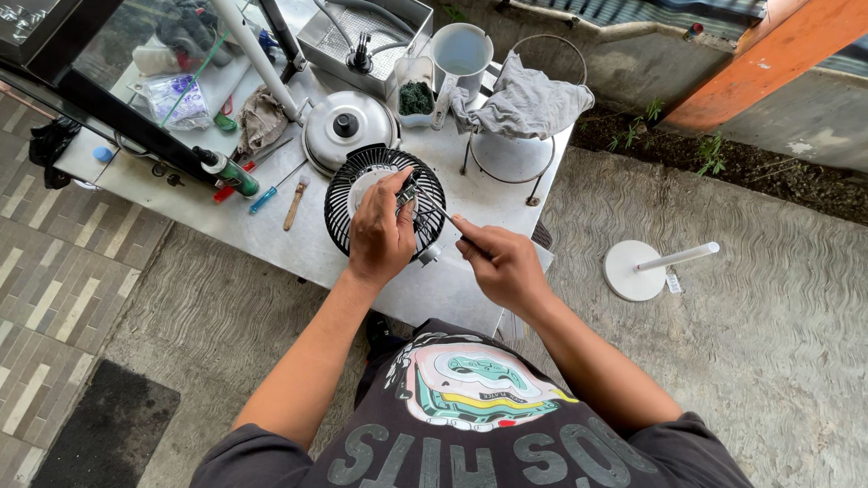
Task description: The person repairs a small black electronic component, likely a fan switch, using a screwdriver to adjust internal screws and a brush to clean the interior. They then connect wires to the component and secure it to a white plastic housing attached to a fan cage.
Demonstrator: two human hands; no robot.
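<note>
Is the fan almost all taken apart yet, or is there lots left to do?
Partly. The white stand already lies apart on the ground. Right now the left hand steadies the black fan grille on the table, while the right hand works a screwdriver at its middle. The grille and the white part inside are still together, so that looks left.

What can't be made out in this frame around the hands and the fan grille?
- Head view: the left hand covers the centre of the black fan grille.
- The tool's tip is too small to identify; its handle is hidden in the right hand.
- The small part under the left fingers is too small to tell.
</note>
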